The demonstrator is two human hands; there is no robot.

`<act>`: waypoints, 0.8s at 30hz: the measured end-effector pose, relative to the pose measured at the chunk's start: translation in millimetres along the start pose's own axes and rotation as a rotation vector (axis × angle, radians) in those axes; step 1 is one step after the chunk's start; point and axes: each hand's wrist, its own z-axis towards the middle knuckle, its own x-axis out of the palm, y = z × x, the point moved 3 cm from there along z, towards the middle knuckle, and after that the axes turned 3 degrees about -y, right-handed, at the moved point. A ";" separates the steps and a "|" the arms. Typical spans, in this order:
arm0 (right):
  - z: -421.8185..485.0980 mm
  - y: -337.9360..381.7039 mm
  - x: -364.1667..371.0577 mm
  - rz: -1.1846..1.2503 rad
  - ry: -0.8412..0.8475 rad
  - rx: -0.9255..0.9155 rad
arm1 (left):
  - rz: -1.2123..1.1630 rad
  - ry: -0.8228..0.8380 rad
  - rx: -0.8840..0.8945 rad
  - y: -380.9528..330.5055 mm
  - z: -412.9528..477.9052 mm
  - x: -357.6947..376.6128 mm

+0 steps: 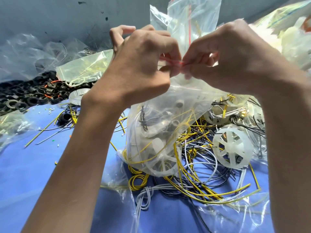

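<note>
Work in hand: closing the mouth of a clear zip bag point(156, 132), held up at the centre of the frame above the blue desk point(33, 174).

Hands: the left hand point(143, 64) and right hand point(227, 61) meet at the centre of the frame. Each pinches the red seal strip point(173, 62) between thumb and fingertips, almost touching the other. The remaining fingers are curled.

Contents: yellow and pale wires and white plastic parts sit in the lower half of the bag. Its bottom hangs over the loose wires point(193, 182) at lower centre; whether it rests on them cannot be told.

Handling judgement: the film is thin, soft and likely slippery. The load looks light but lumpy, and stiff wire ends could pierce the film if it is squeezed. The best hold is on the strip itself, with pinches worked along it. The body of the bag should not be gripped.

Surroundings: a white spoked wheel point(232, 147) lies at right of centre. A heap of black rings point(25, 96) lies at the left edge. Another clear bag point(84, 66) lies above those rings at upper left.
</note>
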 end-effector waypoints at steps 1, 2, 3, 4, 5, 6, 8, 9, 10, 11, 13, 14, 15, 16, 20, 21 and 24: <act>0.4 0.4 -0.1 0.002 -0.003 0.004 | -0.017 0.010 -0.010 0.4 0.2 -1.9; 0.7 0.7 -0.4 0.011 -0.007 0.007 | -0.045 0.021 -0.024 0.9 0.5 -4.1; 0.5 0.9 -1.3 0.023 -0.012 0.009 | -0.084 0.040 -0.041 1.5 0.8 -6.3; 0.3 1.1 -2.4 0.036 -0.015 0.012 | -0.125 0.060 -0.058 2.1 1.2 -8.5; -0.1 1.1 -3.3 0.048 -0.014 0.016 | -0.158 0.081 -0.073 2.2 1.4 -10.4; -0.5 1.2 -3.9 0.054 -0.013 0.019 | -0.181 0.094 -0.082 2.5 1.7 -11.6; -0.2 2.2 -3.1 0.048 -0.006 0.016 | -0.181 0.094 -0.074 0.3 1.7 -11.3; 0.3 2.9 -1.9 0.029 -0.002 0.009 | -0.156 0.082 -0.060 -2.0 1.4 -9.5; 0.8 3.2 -1.0 0.000 0.001 0.003 | -0.113 0.062 -0.041 -4.1 1.4 -7.2; 0.8 2.8 -0.3 -0.026 0.002 0.002 | -0.064 0.036 -0.024 -6.3 1.1 -4.9; 0.3 2.3 -1.0 -0.046 -0.015 -0.003 | -0.023 0.004 -0.006 -8.1 1.4 -0.5; 0.0 2.2 -2.1 -0.044 -0.036 -0.013 | -0.040 -0.004 -0.003 -7.7 2.0 0.8; -0.5 1.6 -2.6 -0.037 -0.060 -0.020 | -0.075 -0.008 -0.007 -6.6 2.4 1.3; -0.4 0.5 -2.8 -0.024 -0.079 -0.019 | -0.117 -0.014 -0.018 -4.6 3.0 1.3; 0.0 -10.6 -1.4 0.065 -0.019 0.059 | -0.201 -0.038 -0.066 6.0 2.6 0.6; -1.0 -14.7 -1.6 0.075 0.017 0.082 | -0.209 -0.047 -0.062 8.4 2.3 -0.4; -3.7 -21.2 -4.5 0.116 0.030 0.087 | -0.282 -0.069 -0.056 15.6 2.7 -5.5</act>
